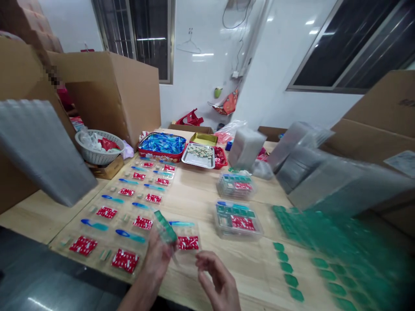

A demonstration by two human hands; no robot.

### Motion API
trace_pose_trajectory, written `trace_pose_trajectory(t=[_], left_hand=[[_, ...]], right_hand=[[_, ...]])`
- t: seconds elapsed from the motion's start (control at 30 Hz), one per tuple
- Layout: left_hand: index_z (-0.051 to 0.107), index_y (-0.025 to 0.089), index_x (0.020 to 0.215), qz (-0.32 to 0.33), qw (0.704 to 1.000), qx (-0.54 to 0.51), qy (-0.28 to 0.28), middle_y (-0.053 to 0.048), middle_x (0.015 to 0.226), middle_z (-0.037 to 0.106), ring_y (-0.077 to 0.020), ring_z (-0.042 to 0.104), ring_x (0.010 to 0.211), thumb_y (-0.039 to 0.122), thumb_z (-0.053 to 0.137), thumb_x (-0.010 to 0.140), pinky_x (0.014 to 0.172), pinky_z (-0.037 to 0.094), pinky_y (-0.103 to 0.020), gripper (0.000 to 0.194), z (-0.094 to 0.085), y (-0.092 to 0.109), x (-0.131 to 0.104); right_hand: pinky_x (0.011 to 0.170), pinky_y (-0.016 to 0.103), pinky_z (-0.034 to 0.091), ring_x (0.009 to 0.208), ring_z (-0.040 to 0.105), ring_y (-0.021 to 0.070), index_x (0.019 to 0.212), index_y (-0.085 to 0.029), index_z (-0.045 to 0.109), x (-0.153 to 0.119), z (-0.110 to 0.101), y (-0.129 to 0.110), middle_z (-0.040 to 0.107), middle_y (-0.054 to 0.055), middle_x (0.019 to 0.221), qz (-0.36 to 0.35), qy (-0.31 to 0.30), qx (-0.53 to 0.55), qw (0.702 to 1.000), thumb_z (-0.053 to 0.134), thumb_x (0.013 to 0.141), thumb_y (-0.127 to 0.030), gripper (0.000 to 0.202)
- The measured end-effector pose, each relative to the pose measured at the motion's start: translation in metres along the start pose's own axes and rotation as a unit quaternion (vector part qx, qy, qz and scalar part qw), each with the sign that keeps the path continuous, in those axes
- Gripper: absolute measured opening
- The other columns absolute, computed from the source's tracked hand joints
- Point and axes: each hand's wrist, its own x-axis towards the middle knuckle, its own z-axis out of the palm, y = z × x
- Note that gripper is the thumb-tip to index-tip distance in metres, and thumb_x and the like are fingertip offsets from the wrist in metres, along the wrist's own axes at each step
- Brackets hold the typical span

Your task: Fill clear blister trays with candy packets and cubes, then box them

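Observation:
My left hand [158,255] is wrapped round a small clear pack with green pieces [166,227], held tilted above the table. To its right my right hand [218,276] has its fingers curved and apart, with nothing between them. Just behind the hands lies a clear tray with a red patterned packet [188,242] and a blue tool. Rows of similar trays with red packets [126,260] and blue tools [130,236] spread to the left. Beyond the right hand stands a filled clear container [238,220] holding green pieces, a red packet and a blue tool.
Green pieces [287,268] lie at the right, beside stacked clear plastic trays [337,181]. At the back are a tin of blue tools [162,145], a silver tray [198,160] and a stack of containers [235,185]. A grey basket [99,155] and cardboard boxes [136,95] stand left.

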Motion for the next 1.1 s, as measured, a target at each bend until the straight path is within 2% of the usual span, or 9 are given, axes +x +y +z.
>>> trace_pose_trajectory(t=[0.17,0.3,0.4,0.57,0.67,0.8,0.97,1.03,1.1], left_hand=[[0.051,0.016,0.085,0.139,0.962,0.225,0.065,0.006,0.058,0.060,-0.0126,0.058,0.048,0.018,0.069,0.047,0.047,0.047,-0.023,0.042,-0.015,0.035,0.027],[0.050,0.017,0.085,0.210,0.895,0.389,0.065,0.008,0.054,0.055,-0.0134,0.055,0.044,0.017,0.057,0.054,0.043,0.043,-0.023,0.033,-0.026,0.034,0.046],[0.055,0.016,0.090,0.236,0.800,0.546,0.078,0.006,0.055,0.056,-0.0142,0.058,0.050,0.012,0.053,0.059,0.051,0.044,-0.024,0.031,-0.028,0.027,0.052],[0.060,0.013,0.101,0.245,0.585,0.768,0.085,-0.007,0.081,0.067,-0.0218,0.065,0.079,0.015,0.049,0.076,0.071,0.046,-0.030,0.027,-0.013,0.025,0.041],[0.059,0.013,0.098,0.226,0.505,0.830,0.076,-0.013,0.096,0.066,-0.0257,0.065,0.086,0.018,0.044,0.081,0.072,0.046,-0.033,0.023,-0.006,0.025,0.034],[0.059,0.013,0.102,0.214,0.506,0.834,0.043,-0.014,0.098,0.067,-0.0257,0.065,0.091,0.016,0.039,0.082,0.078,0.047,-0.034,0.028,-0.018,0.012,0.034],[0.055,0.012,0.116,0.291,0.598,0.744,0.063,-0.013,0.103,0.068,-0.0245,0.064,0.097,0.022,0.037,0.081,0.082,0.050,-0.035,0.040,-0.040,-0.004,0.037],[0.055,0.014,0.117,0.311,0.641,0.699,0.059,-0.009,0.091,0.068,-0.0233,0.065,0.084,0.030,0.038,0.081,0.073,0.052,-0.033,0.042,-0.032,-0.003,0.036],[0.055,0.015,0.118,0.329,0.669,0.665,0.046,-0.006,0.083,0.066,-0.0217,0.064,0.073,0.037,0.041,0.079,0.067,0.051,-0.032,0.046,-0.009,0.002,0.033]], right_hand=[[0.085,0.041,0.052,0.103,0.062,0.0258,0.116,-0.023,0.057,0.034,-0.017,0.003,0.063,0.014,0.119,0.123,0.024,0.129,0.984,0.059,0.081,-0.049,0.044],[0.088,0.046,0.050,0.107,0.061,0.0289,0.115,-0.021,0.059,0.063,-0.016,0.007,0.062,0.015,0.122,0.178,0.013,0.159,0.971,0.061,0.078,-0.055,0.051],[0.087,0.044,0.051,0.104,0.062,0.0282,0.111,-0.019,0.063,0.071,-0.013,0.022,0.064,0.014,0.118,0.173,0.006,0.072,0.982,0.065,0.075,-0.050,0.048],[0.086,0.042,0.051,0.102,0.061,0.0275,0.109,-0.016,0.065,0.069,-0.013,0.062,0.065,0.013,0.110,0.097,0.016,-0.133,0.986,0.061,0.074,-0.042,0.044],[0.093,0.042,0.046,0.103,0.059,0.0266,0.103,-0.016,0.067,0.069,-0.015,0.075,0.065,0.012,0.106,0.057,0.013,-0.217,0.974,0.057,0.076,-0.038,0.036],[0.091,0.040,0.047,0.098,0.060,0.0251,0.105,-0.019,0.065,0.066,-0.012,0.074,0.067,0.010,0.101,0.028,-0.025,-0.281,0.959,0.052,0.081,-0.027,0.028],[0.094,0.040,0.048,0.106,0.059,0.0256,0.120,-0.018,0.056,0.051,-0.003,0.067,0.064,0.012,0.113,-0.004,0.012,-0.309,0.951,0.050,0.080,-0.018,0.041],[0.099,0.040,0.046,0.117,0.053,0.0258,0.131,-0.020,0.048,0.045,-0.008,0.061,0.058,0.011,0.124,-0.040,0.047,-0.317,0.947,0.051,0.081,-0.020,0.050],[0.103,0.042,0.042,0.127,0.044,0.0269,0.138,-0.021,0.039,0.045,-0.022,0.049,0.049,0.012,0.135,-0.069,0.082,-0.328,0.939,0.053,0.083,-0.024,0.057]])
